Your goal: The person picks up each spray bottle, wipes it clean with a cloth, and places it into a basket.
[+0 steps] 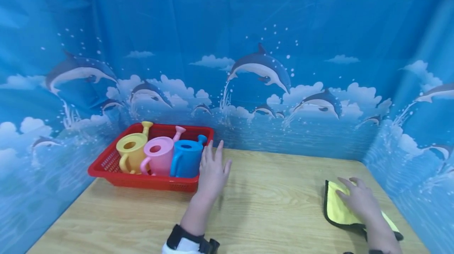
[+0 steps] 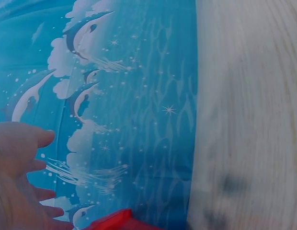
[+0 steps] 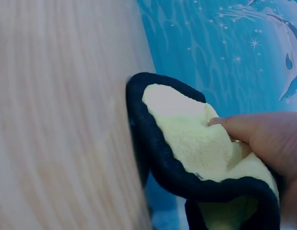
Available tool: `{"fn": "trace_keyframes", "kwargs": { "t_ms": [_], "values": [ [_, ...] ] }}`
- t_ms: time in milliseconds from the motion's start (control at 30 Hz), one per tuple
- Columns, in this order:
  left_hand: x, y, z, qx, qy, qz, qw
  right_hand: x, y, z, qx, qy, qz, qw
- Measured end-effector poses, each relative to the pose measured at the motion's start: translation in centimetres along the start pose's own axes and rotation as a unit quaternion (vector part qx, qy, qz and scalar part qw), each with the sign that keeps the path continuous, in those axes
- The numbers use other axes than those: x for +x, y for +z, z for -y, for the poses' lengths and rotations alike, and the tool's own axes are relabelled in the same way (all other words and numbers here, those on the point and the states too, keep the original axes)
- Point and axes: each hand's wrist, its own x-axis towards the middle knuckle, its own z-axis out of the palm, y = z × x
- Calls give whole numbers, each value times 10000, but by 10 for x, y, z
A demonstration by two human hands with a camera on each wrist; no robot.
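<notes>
My left hand [image 1: 213, 169] hovers with straight, spread fingers at the right side of a red plastic basket [image 1: 152, 183], beside the blue toy watering can [image 1: 187, 157]. In the left wrist view that hand's fingers [image 2: 40, 194] hold nothing, and a corner of the basket shows below. A pink watering can [image 1: 159, 155] and a yellow one [image 1: 132, 151] stand next to the blue can in the basket. At the right, my right hand [image 1: 361, 203] grips a yellow cloth [image 1: 337, 206] with black edging. Its thumb presses on the buckled cloth [image 3: 187, 139]; the other fingers are mostly hidden.
Both hands are over a light wood-grain table [image 1: 280, 191]. A blue curtain [image 1: 198, 17] printed with dolphins and clouds closes off the back and both sides. The basket stands near the curtain at the back left.
</notes>
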Motion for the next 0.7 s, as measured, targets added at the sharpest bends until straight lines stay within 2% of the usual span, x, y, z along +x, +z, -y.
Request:
{"fn": "trace_keyframes", "kwargs": {
  "t_ms": [100, 367, 500, 700],
  "values": [
    [-1, 4, 1, -3, 52, 63, 10000, -1, 3, 1, -137, 45, 8, 9999],
    [-4, 11, -2, 117, 152, 97, 9998, 0, 6, 3, -307, 269, 348, 9986],
    [-6, 13, -4, 226, 205, 143, 9994, -1, 4, 10, -306, 236, 284, 9988],
    [-10, 17, -6, 422, 365, 199, 9982, -3, -1, 41, -134, -102, -96, 9998]
  ]
}}
